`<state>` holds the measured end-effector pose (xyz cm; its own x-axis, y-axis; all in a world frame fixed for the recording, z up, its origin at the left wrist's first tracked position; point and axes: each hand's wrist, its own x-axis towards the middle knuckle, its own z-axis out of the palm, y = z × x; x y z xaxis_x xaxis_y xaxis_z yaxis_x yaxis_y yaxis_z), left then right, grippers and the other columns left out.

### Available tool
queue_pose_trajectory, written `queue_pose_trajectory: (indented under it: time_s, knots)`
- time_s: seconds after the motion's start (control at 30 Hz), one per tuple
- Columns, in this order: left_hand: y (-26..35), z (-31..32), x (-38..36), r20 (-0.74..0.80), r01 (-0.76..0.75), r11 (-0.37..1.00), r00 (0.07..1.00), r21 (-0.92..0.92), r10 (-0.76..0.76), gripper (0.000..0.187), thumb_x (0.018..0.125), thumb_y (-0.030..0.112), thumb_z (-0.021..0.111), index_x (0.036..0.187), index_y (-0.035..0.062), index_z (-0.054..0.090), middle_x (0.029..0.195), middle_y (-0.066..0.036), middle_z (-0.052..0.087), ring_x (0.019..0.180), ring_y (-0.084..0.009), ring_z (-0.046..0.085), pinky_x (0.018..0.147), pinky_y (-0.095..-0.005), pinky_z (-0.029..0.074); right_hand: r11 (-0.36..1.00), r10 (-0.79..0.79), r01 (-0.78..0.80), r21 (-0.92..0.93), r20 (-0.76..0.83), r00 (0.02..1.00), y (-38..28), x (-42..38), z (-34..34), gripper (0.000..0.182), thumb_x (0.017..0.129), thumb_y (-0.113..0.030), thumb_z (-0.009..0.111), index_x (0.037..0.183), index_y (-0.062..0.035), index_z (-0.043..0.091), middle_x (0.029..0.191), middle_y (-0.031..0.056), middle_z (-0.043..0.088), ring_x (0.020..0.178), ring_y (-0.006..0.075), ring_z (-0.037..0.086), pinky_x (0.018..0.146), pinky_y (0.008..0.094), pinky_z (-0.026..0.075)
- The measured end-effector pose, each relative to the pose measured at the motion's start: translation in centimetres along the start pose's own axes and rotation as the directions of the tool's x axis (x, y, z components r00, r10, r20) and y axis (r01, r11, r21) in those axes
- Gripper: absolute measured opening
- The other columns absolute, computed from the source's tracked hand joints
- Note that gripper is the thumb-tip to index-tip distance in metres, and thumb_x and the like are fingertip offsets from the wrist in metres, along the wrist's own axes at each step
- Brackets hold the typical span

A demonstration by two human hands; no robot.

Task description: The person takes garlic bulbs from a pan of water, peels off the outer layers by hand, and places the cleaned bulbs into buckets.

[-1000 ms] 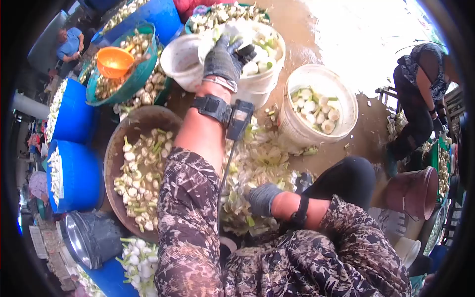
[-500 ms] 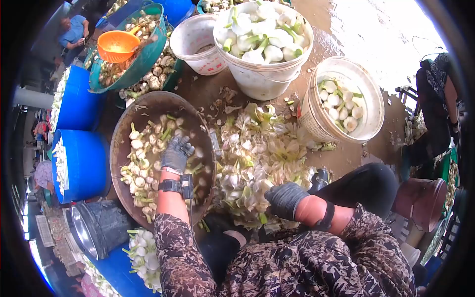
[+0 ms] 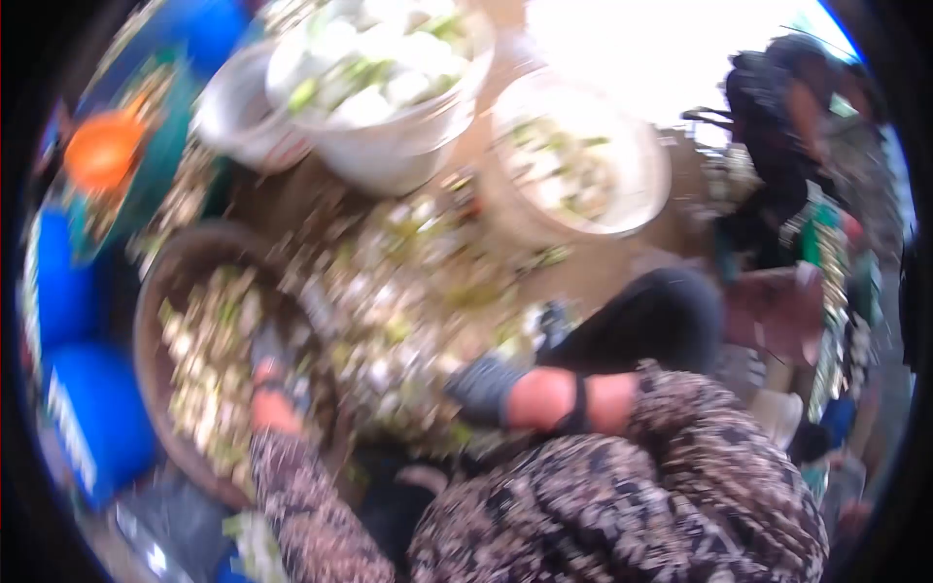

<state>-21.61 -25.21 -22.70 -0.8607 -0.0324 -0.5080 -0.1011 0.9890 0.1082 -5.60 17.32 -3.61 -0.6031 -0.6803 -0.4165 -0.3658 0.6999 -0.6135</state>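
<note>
The view is smeared by motion. My gloved left hand (image 3: 269, 347) reaches down into a wide brown basin (image 3: 149, 335) and is among the garlic bulbs (image 3: 199, 360) there. Its fingers are too blurred to read. My gloved right hand (image 3: 483, 391) is closed in a fist above the right edge of a heap of garlic peelings (image 3: 389, 321), in front of my bent knee. What the fist holds, if anything, cannot be made out.
Beyond the peelings stand a white bucket (image 3: 384, 163) heaped with pale bulbs and another bucket (image 3: 646, 185) partly filled with them. An orange colander (image 3: 105, 151) and blue tubs (image 3: 102, 418) are at left. A person (image 3: 777, 117) bends at right near a dark red bucket (image 3: 777, 311).
My head has turned right, so the scene has shifted left and blurred. More of the person at right shows. My left hand stays in the basin and my right hand stays closed.
</note>
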Motion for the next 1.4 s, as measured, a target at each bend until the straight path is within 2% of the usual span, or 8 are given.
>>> queue_pose_trajectory:
  time_s: [0.27,0.43,0.73,0.87,1.07,1.27,1.33,1.4]
  knots:
    - [7.0,-0.5,2.3,-0.235,-0.072,0.931,0.972,-0.359,-0.015,0.045,0.093,0.033,0.051,0.126,0.0029,0.052,0.119,-0.013,0.060,0.100,-0.0223,0.060,0.081,-0.0372,0.052,0.994,0.104,-0.103,-0.042,0.032,0.994,0.9,0.2,0.4,0.021,0.070,-0.016,0.063,0.088,-0.0057,0.070,0.086,0.0152,0.070,0.083,0.0348,0.068,0.073,0.0440,0.054]
    - [9.0,-6.3,-4.2,-0.199,-0.179,0.216,0.977,-0.960,-0.072,0.043,0.093,0.034,0.050,0.124,0.0030,0.053,0.116,-0.013,0.060,0.099,-0.0218,0.060,0.080,-0.0380,0.052,0.995,0.103,-0.103,-0.001,0.053,0.993,0.6,0.4,-0.5,0.023,0.071,-0.017,0.061,0.088,-0.0046,0.071,0.088,0.0173,0.070,0.085,0.0367,0.067,0.074,0.0456,0.053]
    - [19.3,-10.3,-16.5,-0.385,-0.109,-0.530,0.809,-0.841,0.445,0.041,0.093,0.034,0.048,0.119,0.0031,0.056,0.110,-0.012,0.061,0.099,-0.0209,0.059,0.078,-0.0393,0.051,0.926,0.097,0.194,0.322,-0.703,0.705,0.3,-2.5,-5.2,0.033,0.080,-0.021,0.065,0.112,-0.0125,0.059,0.094,0.0193,0.065,0.088,0.0406,0.062,0.076,0.0455,0.050]
    - [26.4,-7.9,-23.4,-0.256,0.052,-0.665,0.899,-0.745,0.357,0.050,0.093,0.030,0.051,0.133,-0.0001,0.047,0.126,-0.014,0.056,0.116,-0.0292,0.054,0.102,-0.0438,0.042,0.911,0.106,0.265,0.315,-0.801,0.589,0.1,-4.0,-7.2,0.025,0.087,-0.026,0.062,0.104,-0.0079,0.063,0.092,0.0184,0.066,0.088,0.0390,0.062,0.076,0.0440,0.051]
    - [30.7,-8.6,-29.7,-0.449,-0.432,-0.135,0.883,-0.892,0.138,0.045,0.091,0.020,0.061,0.128,0.0010,0.044,0.122,-0.015,0.053,0.104,-0.0273,0.060,0.091,-0.0406,0.053,0.882,0.114,0.314,0.351,-0.805,0.582,-0.9,-6.7,-7.3,0.015,0.088,-0.016,0.065,0.098,-0.0046,0.063,0.086,0.0161,0.066,0.073,0.0315,0.065,0.067,0.0378,0.053]
    - [30.4,-6.5,-32.0,-0.476,-0.474,0.041,0.879,-0.879,-0.033,0.040,0.087,0.011,0.063,0.124,0.0017,0.050,0.120,-0.012,0.054,0.104,-0.0191,0.057,0.088,-0.0314,0.051,0.932,-0.095,0.339,0.129,-0.816,0.571,-1.0,-7.7,-5.4,0.013,0.085,-0.016,0.065,0.090,-0.0050,0.063,0.081,0.0176,0.064,0.074,0.0372,0.063,0.065,0.0432,0.051]
    - [30.6,-5.8,-32.6,-0.609,-0.531,0.392,0.787,-0.751,-0.099,0.046,0.083,0.003,0.068,0.124,0.0025,0.050,0.116,-0.010,0.058,0.104,-0.0178,0.059,0.092,-0.0303,0.049,0.951,-0.084,0.285,0.118,-0.788,0.609,-1.5,-7.9,-5.0,0.013,0.085,-0.019,0.065,0.088,-0.0059,0.063,0.078,0.0179,0.064,0.074,0.0374,0.063,0.065,0.0446,0.050]
    - [31.4,-5.3,-33.0,-0.514,-0.490,0.177,0.849,-0.854,-0.127,0.046,0.082,0.003,0.069,0.124,0.0025,0.050,0.118,-0.011,0.057,0.105,-0.0185,0.058,0.095,-0.0314,0.047,0.964,-0.060,0.238,0.114,-0.783,0.619,-1.5,-7.8,-4.4,0.016,0.085,-0.022,0.064,0.086,-0.0064,0.063,0.077,0.0179,0.064,0.073,0.0376,0.063,0.064,0.0451,0.050]
